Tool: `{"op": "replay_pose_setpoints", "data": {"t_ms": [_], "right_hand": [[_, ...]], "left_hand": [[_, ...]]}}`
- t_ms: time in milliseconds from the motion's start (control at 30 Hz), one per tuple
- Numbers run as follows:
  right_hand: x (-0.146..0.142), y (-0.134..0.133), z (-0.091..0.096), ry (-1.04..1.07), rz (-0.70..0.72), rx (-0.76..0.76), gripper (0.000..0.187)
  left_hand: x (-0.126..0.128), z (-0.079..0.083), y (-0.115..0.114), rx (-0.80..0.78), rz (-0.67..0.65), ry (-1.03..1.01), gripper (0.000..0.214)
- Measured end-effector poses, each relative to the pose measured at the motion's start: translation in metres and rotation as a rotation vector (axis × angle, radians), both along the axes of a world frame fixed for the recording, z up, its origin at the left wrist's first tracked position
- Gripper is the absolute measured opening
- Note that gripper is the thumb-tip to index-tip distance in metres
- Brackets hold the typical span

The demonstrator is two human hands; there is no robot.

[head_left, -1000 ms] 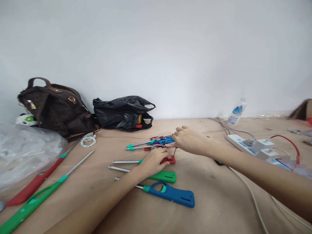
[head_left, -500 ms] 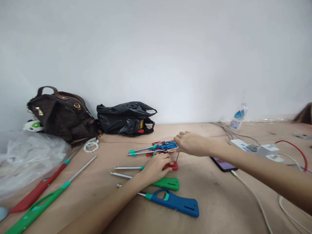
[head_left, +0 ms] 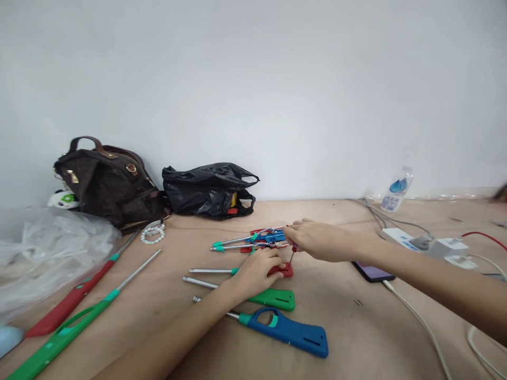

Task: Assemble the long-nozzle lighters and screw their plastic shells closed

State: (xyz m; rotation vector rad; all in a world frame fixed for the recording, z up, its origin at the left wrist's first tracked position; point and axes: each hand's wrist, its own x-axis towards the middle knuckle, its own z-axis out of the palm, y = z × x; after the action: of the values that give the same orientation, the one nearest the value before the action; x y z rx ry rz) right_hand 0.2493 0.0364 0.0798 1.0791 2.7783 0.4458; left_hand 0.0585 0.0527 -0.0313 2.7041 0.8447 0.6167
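My left hand (head_left: 259,269) presses down on a red long-necked lighter (head_left: 285,270), its fingers closed over the body. My right hand (head_left: 311,236) grips a screwdriver (head_left: 292,257) from above. The thin shaft slants down to the handle end of the red lighter; its tip seems to touch there. Nearer to me lie a green lighter (head_left: 279,299), partly under my left forearm, and a blue lighter (head_left: 293,332). Behind my hands sit opened lighter halves (head_left: 273,236) with wires showing, partly covered by my right fingers.
At left lie another red lighter (head_left: 71,306), another green lighter (head_left: 79,324), a clear plastic bag (head_left: 51,253) and a bracelet (head_left: 152,233). A brown bag (head_left: 106,184) and black plastic bag (head_left: 206,190) stand by the wall. At right are a phone (head_left: 374,271), power strip (head_left: 400,238) and bottle (head_left: 397,189).
My right hand has shifted slightly down toward the red lighter, and some of the screwdriver's red handle now shows. The whole view has moved a little; my left hand stays on the lighter.
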Motion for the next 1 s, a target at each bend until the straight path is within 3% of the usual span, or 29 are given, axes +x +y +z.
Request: {"op": "replay_pose_setpoints", "data": {"t_ms": [67,167,267,367,500,633,700,900,1000], "right_hand": [[-0.0036,0.0012,-0.0011,-0.039,-0.03,0.031,0.012],[-0.0039,0.0035,-0.0027,-0.077,-0.093,0.05,0.018],[0.0024,0.0021,-0.0003,0.009,-0.058,-0.009,0.009],[0.0047,0.0012,0.003,0.04,-0.013,-0.078,0.017],[0.0,0.0046,0.0003,-0.066,-0.075,-0.001,0.017],[0.0032,0.005,-0.0029,0.027,0.021,-0.008,0.009],[0.0048,0.0052,-0.0031,0.084,0.052,-0.047,0.017],[0.0033,0.0099,-0.004,-0.022,-0.08,0.015,0.014],[0.0049,0.0097,-0.0028,0.011,-0.051,-0.013,0.013]], "left_hand": [[-0.0001,-0.0004,0.0005,-0.002,-0.001,0.001,0.006],[0.0,0.0005,0.0008,-0.013,-0.004,0.012,0.005],[0.0007,0.0018,0.001,-0.029,-0.008,0.028,0.005],[0.0017,0.0023,0.0009,-0.027,0.002,0.025,0.007],[0.002,0.0024,-0.0002,-0.006,0.013,0.011,0.006],[0.0015,0.0032,-0.001,0.002,0.013,0.026,0.004],[0.0015,0.0034,-0.0009,0.003,0.012,0.028,0.004],[0.0016,0.0023,0.0008,-0.013,0.005,0.018,0.004],[0.0012,0.002,0.0015,-0.016,0.003,0.017,0.005]]}}
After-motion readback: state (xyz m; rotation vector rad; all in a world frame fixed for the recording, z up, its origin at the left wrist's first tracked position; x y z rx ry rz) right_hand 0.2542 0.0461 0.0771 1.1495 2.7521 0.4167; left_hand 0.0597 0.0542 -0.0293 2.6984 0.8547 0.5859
